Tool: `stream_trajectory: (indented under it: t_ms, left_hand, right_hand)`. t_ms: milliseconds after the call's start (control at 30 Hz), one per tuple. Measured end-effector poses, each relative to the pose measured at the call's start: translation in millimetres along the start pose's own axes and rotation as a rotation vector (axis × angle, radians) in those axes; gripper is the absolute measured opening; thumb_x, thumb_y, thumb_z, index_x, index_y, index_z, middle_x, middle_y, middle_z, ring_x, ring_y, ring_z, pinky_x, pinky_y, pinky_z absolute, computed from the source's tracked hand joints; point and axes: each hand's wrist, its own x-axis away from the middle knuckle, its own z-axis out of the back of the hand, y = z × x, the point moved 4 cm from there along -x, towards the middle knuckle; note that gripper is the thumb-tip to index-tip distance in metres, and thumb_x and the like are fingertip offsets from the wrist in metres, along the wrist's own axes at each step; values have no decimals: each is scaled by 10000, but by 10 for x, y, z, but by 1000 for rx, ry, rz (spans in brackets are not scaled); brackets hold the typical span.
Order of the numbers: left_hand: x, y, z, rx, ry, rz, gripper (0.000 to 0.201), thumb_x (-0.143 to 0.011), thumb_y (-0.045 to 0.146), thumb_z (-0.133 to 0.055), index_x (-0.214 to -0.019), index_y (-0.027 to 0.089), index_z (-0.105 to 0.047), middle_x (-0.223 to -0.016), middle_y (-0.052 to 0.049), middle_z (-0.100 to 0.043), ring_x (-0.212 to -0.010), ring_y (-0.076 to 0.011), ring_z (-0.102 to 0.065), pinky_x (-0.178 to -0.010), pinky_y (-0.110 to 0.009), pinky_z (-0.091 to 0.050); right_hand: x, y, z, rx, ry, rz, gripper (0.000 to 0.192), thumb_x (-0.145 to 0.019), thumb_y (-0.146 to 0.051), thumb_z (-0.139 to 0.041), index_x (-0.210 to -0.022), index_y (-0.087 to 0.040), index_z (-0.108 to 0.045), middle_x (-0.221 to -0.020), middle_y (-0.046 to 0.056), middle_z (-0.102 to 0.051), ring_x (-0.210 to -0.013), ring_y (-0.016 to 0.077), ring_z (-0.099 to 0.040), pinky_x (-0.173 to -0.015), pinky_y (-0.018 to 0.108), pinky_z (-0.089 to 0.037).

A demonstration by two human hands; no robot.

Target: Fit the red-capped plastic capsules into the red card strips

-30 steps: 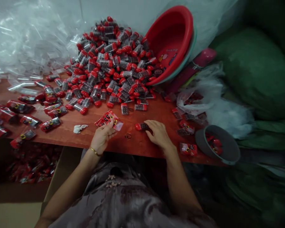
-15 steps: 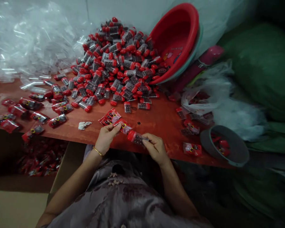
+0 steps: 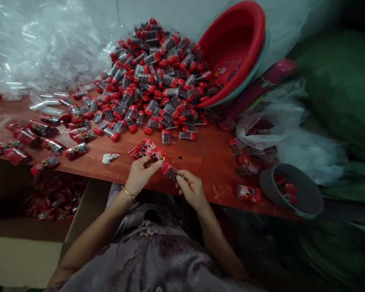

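Observation:
My left hand (image 3: 139, 176) pinches a small red printed plastic bag (image 3: 157, 154) at the near edge of the red-brown table (image 3: 200, 154). My right hand (image 3: 191, 188) grips a small clear container with a red cap (image 3: 169, 170), its capped end meeting the mouth of the bag. The two hands are close together just over the table edge. A short stack of the same red bags (image 3: 139, 149) lies on the table right behind my left hand. Farther back rises a big heap of red-capped containers (image 3: 152, 77).
A red basin (image 3: 234, 48) leans at the back right. Clear plastic bags (image 3: 39, 52) pile at the back left. Filled red packets (image 3: 42, 140) lie at the left. A grey bowl (image 3: 295, 192) and white bag (image 3: 292, 129) sit right. A cardboard box (image 3: 45, 198) holds packets below.
My right hand picked a red-capped container off the table and brought it toward me. My left hand lifted a red bag from the stack, and container and bag now meet.

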Motion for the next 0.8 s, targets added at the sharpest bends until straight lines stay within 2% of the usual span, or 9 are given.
stream_trajectory:
  t_ms: [100, 233, 300, 367, 467, 533, 700, 800]
  left_hand:
    - [4, -34, -50, 103, 11, 68, 363, -533, 362, -827, -802, 142, -723, -784, -32, -728, -700, -144, -635, -729, -271, -496]
    - [1, -104, -81, 193, 60, 121, 362, -479, 317, -856, -760, 139, -714, -759, -25, -723, -676, -122, -631, -725, -248, -492]
    - [1, -157, -93, 248, 76, 163, 350, -474, 317, -859, -731, 137, -705, -715, -12, -709, -631, -98, -612, -678, -219, -479]
    - [5, -217, -108, 314, 82, 204, 353, -489, 356, -849, -718, 133, -698, -693, -12, -697, -601, -90, -598, -644, -211, -469]
    - [9, -280, -121, 342, 79, 194, 367, -519, 401, -827, -723, 123, -700, -687, -17, -690, -600, -89, -591, -641, -211, -466]
    - [8, -301, -118, 312, 82, 184, 367, -517, 400, -827, -706, 115, -694, -663, -12, -679, -582, -79, -577, -620, -200, -457]
    - [-7, -262, -107, 290, 81, 226, 400, -503, 414, -827, -694, 112, -649, -626, -2, -648, -468, -72, -518, -440, -196, -395]
    - [-4, -199, -145, 326, 11, 214, 425, -546, 464, -794, -719, 117, -623, -599, 1, -626, -420, -83, -506, -365, -200, -368]
  right_hand:
    - [-1, 22, -85, -118, -30, -88, 246, -904, -388, -401, -883, -192, -547, -529, -63, -535, -360, 66, -440, -384, 183, -345]
    - [-25, -26, -155, -108, 40, -73, 254, -917, -405, -389, -868, -194, -522, -538, -62, -535, -373, 60, -459, -396, 174, -360]
    - [-33, -35, -187, -110, 81, -61, 249, -923, -402, -380, -877, -197, -513, -551, -61, -535, -382, 57, -458, -404, 173, -363]
    - [-36, -26, -241, -148, 59, -65, 252, -927, -405, -371, -869, -199, -503, -559, -60, -535, -379, 54, -442, -397, 173, -356]
    - [-37, 1, -329, -159, 9, -70, 257, -927, -410, -380, -827, -202, -492, -567, -55, -536, -390, 55, -439, -397, 175, -352]
    - [-39, 28, -377, -144, 27, -77, 252, -926, -409, -388, -828, -202, -493, -567, -55, -533, -398, 59, -445, -403, 179, -355]
    - [-43, 64, -478, -152, 119, -57, 240, -927, -397, -394, -834, -200, -496, -590, -47, -538, -430, 66, -465, -429, 189, -377]
    - [-47, 50, -506, -221, 99, -66, 253, -924, -410, -401, -819, -199, -493, -596, -45, -544, -419, 62, -453, -421, 189, -369]
